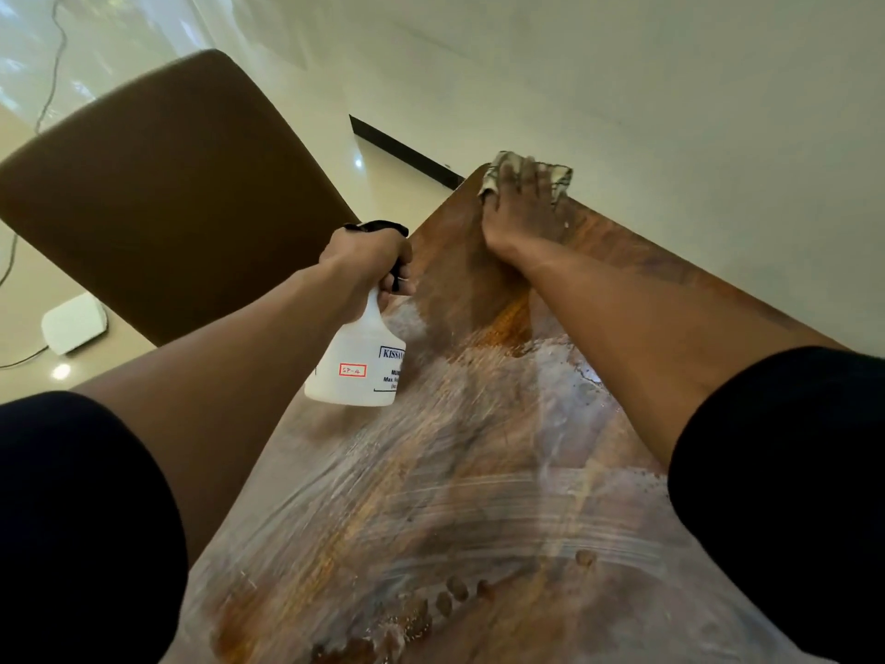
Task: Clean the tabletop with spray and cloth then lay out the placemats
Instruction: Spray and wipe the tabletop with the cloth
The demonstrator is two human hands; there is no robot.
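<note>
Presently, wiping step in hand. Cloth point(531, 177): at the tabletop's point(431, 496) far corner, pressed flat under the right hand point(519, 213), fingers spread straight. Bottle point(361, 357): white, labelled, held just above the left edge; left hand point(366, 261) fingers curled round its neck and trigger. Tabletop: brown wood, wet streaks and droplets over most of it. Placemats: none seen. Next move likely calls for drying strokes back toward the near end. Chair point(167, 194): brown, beside the left edge. Floor: pale, glossy.
</note>
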